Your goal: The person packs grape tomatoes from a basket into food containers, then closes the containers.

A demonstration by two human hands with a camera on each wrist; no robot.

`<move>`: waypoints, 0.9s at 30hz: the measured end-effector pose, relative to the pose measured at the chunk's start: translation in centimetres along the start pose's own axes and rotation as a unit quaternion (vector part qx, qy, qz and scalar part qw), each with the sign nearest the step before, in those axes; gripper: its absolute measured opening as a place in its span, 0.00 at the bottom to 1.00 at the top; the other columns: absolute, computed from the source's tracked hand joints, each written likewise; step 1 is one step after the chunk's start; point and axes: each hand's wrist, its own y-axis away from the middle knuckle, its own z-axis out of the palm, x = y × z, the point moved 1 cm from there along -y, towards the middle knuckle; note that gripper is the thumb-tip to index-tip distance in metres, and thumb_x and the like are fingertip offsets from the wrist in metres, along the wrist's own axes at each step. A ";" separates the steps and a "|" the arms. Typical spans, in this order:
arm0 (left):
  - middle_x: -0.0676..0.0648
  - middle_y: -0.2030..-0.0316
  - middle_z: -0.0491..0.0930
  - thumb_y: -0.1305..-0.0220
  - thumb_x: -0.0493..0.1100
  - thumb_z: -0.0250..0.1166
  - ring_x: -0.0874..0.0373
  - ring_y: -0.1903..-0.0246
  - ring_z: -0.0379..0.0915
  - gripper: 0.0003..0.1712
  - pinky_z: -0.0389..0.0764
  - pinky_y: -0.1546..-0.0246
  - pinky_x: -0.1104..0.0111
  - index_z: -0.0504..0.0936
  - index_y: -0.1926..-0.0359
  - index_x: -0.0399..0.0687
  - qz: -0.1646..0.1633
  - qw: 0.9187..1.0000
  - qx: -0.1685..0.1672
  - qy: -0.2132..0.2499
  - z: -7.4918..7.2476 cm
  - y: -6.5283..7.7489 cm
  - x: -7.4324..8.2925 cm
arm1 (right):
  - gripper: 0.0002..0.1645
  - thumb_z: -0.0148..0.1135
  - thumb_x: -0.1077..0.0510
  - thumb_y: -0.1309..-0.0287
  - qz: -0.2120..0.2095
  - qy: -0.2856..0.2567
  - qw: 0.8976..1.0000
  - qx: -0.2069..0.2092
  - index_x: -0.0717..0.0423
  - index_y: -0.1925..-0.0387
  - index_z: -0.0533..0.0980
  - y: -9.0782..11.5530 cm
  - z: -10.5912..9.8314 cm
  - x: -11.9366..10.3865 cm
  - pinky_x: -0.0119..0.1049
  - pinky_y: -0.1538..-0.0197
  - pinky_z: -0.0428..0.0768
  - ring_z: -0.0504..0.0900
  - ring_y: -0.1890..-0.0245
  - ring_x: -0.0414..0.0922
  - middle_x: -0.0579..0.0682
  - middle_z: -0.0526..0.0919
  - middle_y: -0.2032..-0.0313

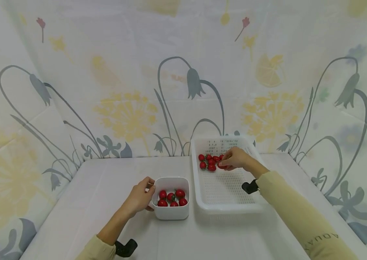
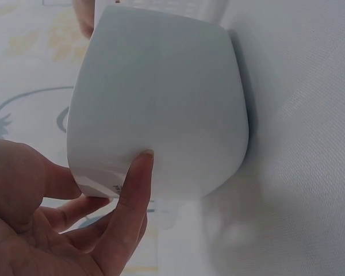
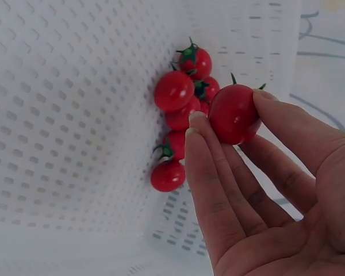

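With thumb and fingertips, my right hand (image 1: 237, 159) pinches one red cherry tomato (image 3: 234, 114) with a green stem. It is above the far part of a white perforated basket (image 1: 229, 208). Several more cherry tomatoes (image 3: 173, 91) lie together below it in the basket, some with green tops. My left hand (image 1: 139, 196) rests against the left side of a small white box (image 1: 171, 213), its fingertips (image 2: 142, 161) touching the outer wall near a corner. Inside that box are several red tomatoes (image 1: 180, 193).
The basket stands to the right of the box on a white-covered table (image 1: 102, 180), near the back wall. A flower-printed cloth (image 1: 131, 65) hangs behind and along both sides. A black strap piece (image 1: 250, 186) sits on my right wrist.
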 end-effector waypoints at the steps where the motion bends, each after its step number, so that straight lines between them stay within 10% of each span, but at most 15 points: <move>1: 0.32 0.42 0.77 0.23 0.35 0.54 0.41 0.54 0.81 0.11 0.89 0.79 0.60 0.74 0.45 0.37 0.000 1.000 0.000 0.000 0.0 0.0 0.0 | 0.11 0.69 0.62 0.37 -0.003 -0.001 1.000 -0.001 0.70 0.61 0.83 0.1 0.0 -0.1 0.50 0.53 0.90 0.88 0.67 0.52 0.59 0.88 0.68; 27: 0.31 0.43 0.77 0.23 0.35 0.54 0.38 0.52 0.81 0.11 0.88 0.80 0.60 0.73 0.44 0.36 0.006 1.000 0.000 0.010 -0.1 0.0 0.0 | 0.13 0.66 0.63 0.35 -0.046 -0.035 0.998 -0.030 0.71 0.56 0.83 3.3 -0.7 -3.3 0.40 0.57 0.90 0.87 0.68 0.45 0.61 0.88 0.61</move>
